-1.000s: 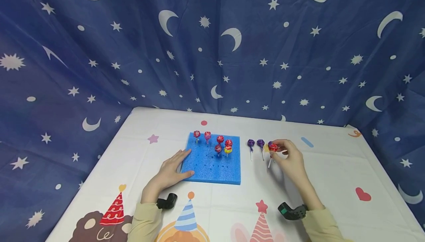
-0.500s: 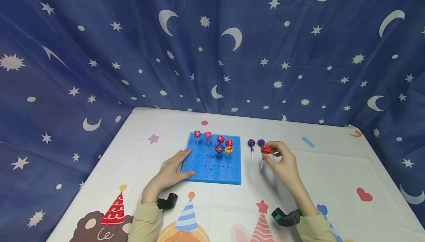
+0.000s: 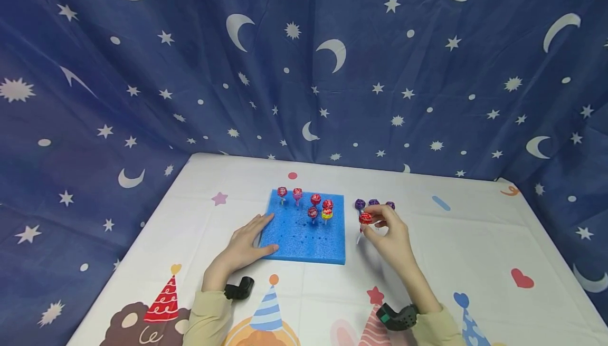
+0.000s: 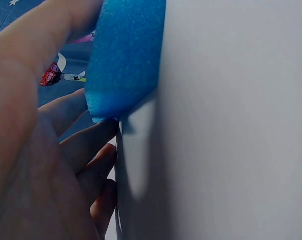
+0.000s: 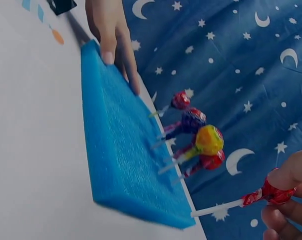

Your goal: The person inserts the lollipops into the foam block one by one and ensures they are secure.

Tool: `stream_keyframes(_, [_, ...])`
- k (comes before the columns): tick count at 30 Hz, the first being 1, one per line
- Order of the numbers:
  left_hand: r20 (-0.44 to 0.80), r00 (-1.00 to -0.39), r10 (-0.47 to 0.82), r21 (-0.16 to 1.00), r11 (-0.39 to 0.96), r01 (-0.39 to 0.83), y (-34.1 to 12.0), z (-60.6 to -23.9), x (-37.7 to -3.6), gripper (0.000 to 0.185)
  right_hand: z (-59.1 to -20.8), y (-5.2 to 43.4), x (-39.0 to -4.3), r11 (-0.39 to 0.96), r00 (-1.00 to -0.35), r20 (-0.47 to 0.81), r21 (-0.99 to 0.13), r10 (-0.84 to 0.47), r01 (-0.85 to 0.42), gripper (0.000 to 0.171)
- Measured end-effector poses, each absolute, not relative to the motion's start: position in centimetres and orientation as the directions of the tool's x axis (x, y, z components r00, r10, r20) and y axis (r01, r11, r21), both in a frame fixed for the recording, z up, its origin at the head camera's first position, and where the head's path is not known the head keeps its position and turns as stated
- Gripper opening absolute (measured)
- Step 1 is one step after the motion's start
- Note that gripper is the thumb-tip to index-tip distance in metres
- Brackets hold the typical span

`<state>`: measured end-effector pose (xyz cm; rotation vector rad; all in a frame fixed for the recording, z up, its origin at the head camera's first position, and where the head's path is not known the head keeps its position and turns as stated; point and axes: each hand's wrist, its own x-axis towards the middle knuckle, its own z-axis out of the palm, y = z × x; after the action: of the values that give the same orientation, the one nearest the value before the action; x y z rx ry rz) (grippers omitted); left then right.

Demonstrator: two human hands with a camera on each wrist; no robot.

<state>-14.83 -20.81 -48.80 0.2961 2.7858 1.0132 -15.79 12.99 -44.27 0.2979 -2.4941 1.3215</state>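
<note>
My right hand (image 3: 393,238) pinches a red-wrapped lollipop (image 3: 365,218) by its candy head, between thumb and fingers. Its white stick points down and left, free of the fingers in the right wrist view. To the left lies a blue foam block (image 3: 299,251) with small holes in its top. Several wrapped lollipops stand upright in its back part, among them a yellow-and-red one (image 3: 327,214) and a red one (image 3: 282,192). My left hand (image 3: 241,244) rests at the block's left side, thumb on the near left corner and fingers along the edge.
Purple lollipops (image 3: 360,204) lie in a row right of the block, partly behind the right hand. A white cloth with party prints (image 3: 475,240) covers the table. A blue curtain with moons and stars (image 3: 304,71) hangs behind.
My right hand has moved left with the red lollipop, past the purple ones and nearer the foam block. The left hand has stayed in place.
</note>
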Motion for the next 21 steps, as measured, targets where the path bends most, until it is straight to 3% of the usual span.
stream_keyframes(21, [-0.086, -0.968, 0.237, 0.648, 0.751, 0.126, -20.8, -48.9, -14.8, 0.080, -43.7, 8.5, -15.1, 0.443, -0.923, 0.353, -0.810, -0.154, -0.383, 0.034])
